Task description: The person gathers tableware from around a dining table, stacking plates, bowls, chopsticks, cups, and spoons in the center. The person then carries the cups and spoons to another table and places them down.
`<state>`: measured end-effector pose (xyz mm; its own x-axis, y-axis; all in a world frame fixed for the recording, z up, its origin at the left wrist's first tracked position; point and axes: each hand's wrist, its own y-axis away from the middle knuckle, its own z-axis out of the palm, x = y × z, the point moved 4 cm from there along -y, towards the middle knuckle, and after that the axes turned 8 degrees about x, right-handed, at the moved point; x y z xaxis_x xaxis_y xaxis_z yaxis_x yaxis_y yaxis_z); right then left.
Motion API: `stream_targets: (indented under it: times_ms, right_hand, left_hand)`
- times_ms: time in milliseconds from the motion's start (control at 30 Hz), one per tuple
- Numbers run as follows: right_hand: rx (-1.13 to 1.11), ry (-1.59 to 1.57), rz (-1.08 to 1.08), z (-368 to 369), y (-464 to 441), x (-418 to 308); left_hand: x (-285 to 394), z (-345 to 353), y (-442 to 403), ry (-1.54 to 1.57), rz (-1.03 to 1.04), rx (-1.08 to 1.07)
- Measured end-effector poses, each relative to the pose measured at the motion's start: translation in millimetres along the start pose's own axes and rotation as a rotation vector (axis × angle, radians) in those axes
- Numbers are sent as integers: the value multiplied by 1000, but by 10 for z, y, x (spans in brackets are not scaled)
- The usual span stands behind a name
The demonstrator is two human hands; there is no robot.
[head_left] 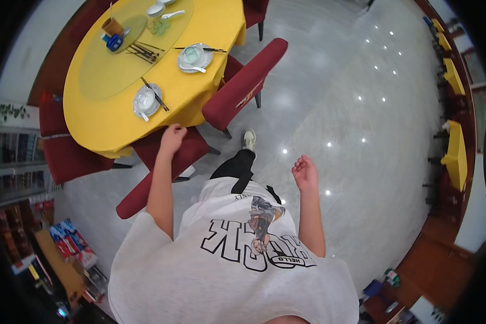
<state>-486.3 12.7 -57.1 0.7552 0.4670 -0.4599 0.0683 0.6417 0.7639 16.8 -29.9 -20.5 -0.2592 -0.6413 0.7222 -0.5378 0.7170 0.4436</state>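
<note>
My left hand (173,138) hangs over the dark red chair (191,154), close to the edge of the yellow tablecloth (100,132). Its fingers are loosely bent, and nothing shows in them. Over the grey floor, my right hand (305,173) is held out with its palm partly showing and its fingers half curled, nothing in it. Nearest my left hand on the table is a place setting: a plate (153,110) with a bowl (146,99), a white spoon (143,114) and black chopsticks (156,96).
A second plate (182,65) sits farther along the table. The glass turntable (100,70) carries several dark sticks (142,52), a blue item (114,42) and a brown cup (112,27). Another red chair (245,83) stands ahead. Yellow-covered tables (455,156) line the right wall.
</note>
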Motion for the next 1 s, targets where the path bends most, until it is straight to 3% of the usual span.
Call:
stream_targets:
  times_ms: [67, 100, 167, 300, 367, 433, 667, 700, 733, 767, 800, 833, 867, 933, 1000]
  right_hand:
    - [-6, 25, 67, 79, -15, 129]
    - [69, 108, 48, 164, -272, -378]
    - [20, 95, 122, 575, -588, -337]
    - [20, 167, 174, 1240, -917, -611]
    - [2, 218, 90, 1470, -1096, -969]
    - [29, 252, 76, 1702, -1342, -1275]
    - [53, 520, -227, 2855, -1768, -2097]
    - [49, 542, -223, 3033, -1835, -2118]
    - [-7, 764, -373, 3245, -1911, -2162]
    - [-71, 980, -529, 3486, -1993, -2186]
    - [-83, 996, -527, 3697, -2102, -2158]
    - [-238, 1127, -581, 3956, -2187, -2077]
    - [-395, 1252, -633, 4196, -2249, -1973]
    - [-534, 1412, -638, 4625, -2383, -1691]
    - [-678, 1526, -501, 4888, -2673, -1316]
  left_hand:
    - [-88, -213, 116, 189, -115, 81]
    - [-153, 337, -285, 316, -222, 105]
    - [-447, 130, -1016, 364, -309, 228]
    - [-369, 58, -1262, 435, -577, 390]
    - [-531, 200, -1410, 789, -703, 403]
    - [-619, 227, -1503, 873, -778, 450]
    - [-274, 207, -1488, 584, -762, 503]
    - [-332, 187, -1553, 312, -708, 538]
    - [-313, 174, -1575, 41, -648, 564]
    - [-324, 206, -1578, 54, -665, 568]
    - [-234, 169, -1568, -137, -629, 563]
    - [-180, 147, -1558, -331, -589, 550]
    - [-149, 150, -1528, -326, -601, 551]
    - [-124, 152, -1504, -390, -587, 562]
    - [-161, 159, -1468, -352, -562, 607]
